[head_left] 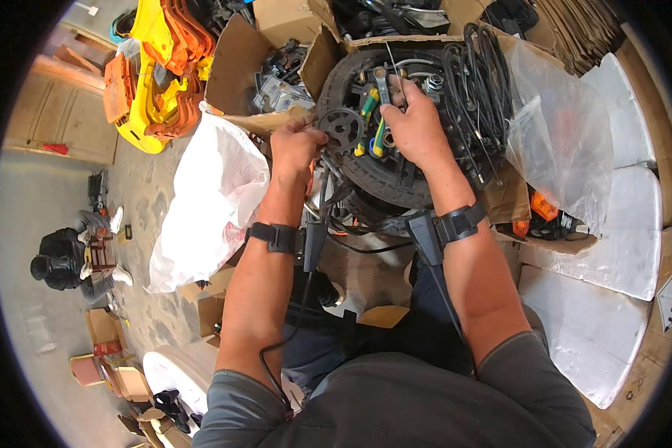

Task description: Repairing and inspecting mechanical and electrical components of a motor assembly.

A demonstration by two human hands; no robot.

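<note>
Carrier: black round wheel with rubber tyre [369, 178]. On it: black round disc with cut-outs [342, 117] wheel-left, green-and-yellow-handled tools [369, 103] mid-wheel, coiled black cable [472, 97] at wheel's right edge.

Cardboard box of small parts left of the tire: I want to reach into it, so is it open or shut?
Open: the cardboard box has its flaps spread, and small parts show inside.

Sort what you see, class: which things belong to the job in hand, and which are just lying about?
Seemingly part of the job:
toothed disc, by the left hand
spanner, at the right hand
tyre
green and yellow tool handles

Seemingly just lying about:
white plastic bag
orange and yellow plastic parts
white panels
</note>
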